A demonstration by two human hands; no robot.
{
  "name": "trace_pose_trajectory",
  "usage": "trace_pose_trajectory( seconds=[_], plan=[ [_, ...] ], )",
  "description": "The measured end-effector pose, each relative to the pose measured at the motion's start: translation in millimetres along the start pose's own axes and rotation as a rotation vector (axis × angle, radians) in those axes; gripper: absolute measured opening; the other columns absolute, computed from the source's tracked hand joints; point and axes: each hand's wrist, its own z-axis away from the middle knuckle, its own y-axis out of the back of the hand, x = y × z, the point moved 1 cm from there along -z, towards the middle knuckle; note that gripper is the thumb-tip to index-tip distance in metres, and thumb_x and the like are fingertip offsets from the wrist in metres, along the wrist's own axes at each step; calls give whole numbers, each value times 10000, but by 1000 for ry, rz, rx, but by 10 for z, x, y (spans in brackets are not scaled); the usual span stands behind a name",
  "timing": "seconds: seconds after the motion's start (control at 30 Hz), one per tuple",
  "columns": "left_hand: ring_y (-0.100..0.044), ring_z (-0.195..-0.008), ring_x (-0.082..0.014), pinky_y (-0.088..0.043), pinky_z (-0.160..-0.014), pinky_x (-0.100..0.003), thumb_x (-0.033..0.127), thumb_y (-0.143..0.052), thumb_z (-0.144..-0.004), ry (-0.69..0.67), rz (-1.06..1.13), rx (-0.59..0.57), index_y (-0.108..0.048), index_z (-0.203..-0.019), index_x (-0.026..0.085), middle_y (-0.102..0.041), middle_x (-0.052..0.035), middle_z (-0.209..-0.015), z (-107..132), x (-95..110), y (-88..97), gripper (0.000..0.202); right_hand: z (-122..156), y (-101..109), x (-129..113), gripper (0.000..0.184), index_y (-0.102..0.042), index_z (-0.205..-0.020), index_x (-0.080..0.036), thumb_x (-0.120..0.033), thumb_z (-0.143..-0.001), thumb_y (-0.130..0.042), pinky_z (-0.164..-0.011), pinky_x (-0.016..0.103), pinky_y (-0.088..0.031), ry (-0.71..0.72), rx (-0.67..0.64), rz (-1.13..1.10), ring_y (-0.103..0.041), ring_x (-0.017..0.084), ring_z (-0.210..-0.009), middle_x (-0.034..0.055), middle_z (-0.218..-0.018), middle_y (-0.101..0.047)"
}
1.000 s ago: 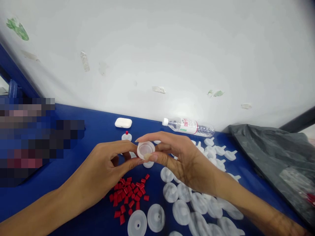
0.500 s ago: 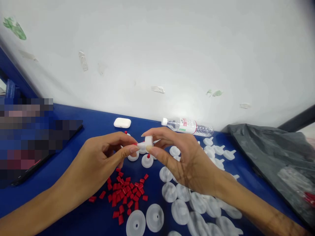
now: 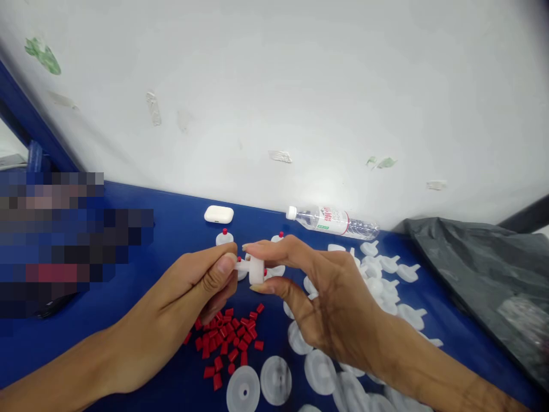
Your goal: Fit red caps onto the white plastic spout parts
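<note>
Between my two hands is a white plastic piece (image 3: 256,270), with a round, thick-rimmed body and a thin stem lying sideways to the left. My left hand (image 3: 184,309) is closed, thumb and fingers pinching the stem's tip. They hide that tip, and a bit of red shows beside it. My right hand (image 3: 330,292) grips the round body by its rim between thumb and fingertips. Below my left hand lies a loose pile of small red caps (image 3: 229,337). Behind my hands stand several white pieces topped with red caps, such as a capped piece (image 3: 224,238).
Many white funnel-like pieces (image 3: 321,372) spread under and beyond my right arm. Flat white discs (image 3: 243,390) lie near the front. A white case (image 3: 218,214) and a plastic bottle (image 3: 330,221) lie by the wall. A dark grey bag (image 3: 467,257) sits at right.
Both hands have come slightly lower with the white piece. My left fingers have closed further over the stem's tip, and my right fingers have spread wider around the rim. The view has shifted slightly.
</note>
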Motion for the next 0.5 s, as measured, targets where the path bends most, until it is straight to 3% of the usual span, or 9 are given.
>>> trace_pose_trajectory(
  seconds=[0.1,0.3,0.4,0.5],
  plan=[
    [-262,-588,-125,-214,-524,-314,603,-402,-1154,61,98,-25,-453,-880,245,-317,73,-706,16,38,-18,454,19,-17,-8,218,-698,-1265,-282,-199,-1072,-639,-957,375,-734,-18,5,-81,-834,225,-1065,18,-1328,-809],
    [-199,-614,-146,-153,-525,-319,598,-369,-1153,55,15,-24,-473,-906,249,-299,63,-720,32,54,-37,439,64,-146,72,260,-713,-1251,-269,-131,-1035,-666,-910,277,-723,12,78,-113,-830,197,-1082,11,-1280,-830],
    [-216,-621,-152,-185,-522,-317,601,-329,-1159,18,-42,-18,-437,-836,247,-295,55,-722,-2,-6,-25,492,72,-189,132,216,-708,-1264,-294,-227,-1058,-718,-997,279,-680,52,121,-5,-817,192,-1124,-6,-1345,-808],
    [-301,-620,-154,-305,-522,-296,516,-299,-1177,-99,-213,49,-476,-817,249,-359,39,-727,-66,-66,37,482,37,-142,163,184,-709,-1247,-289,-331,-1069,-730,-905,304,-683,45,44,112,-835,204,-1021,-9,-1238,-845]
  ],
)
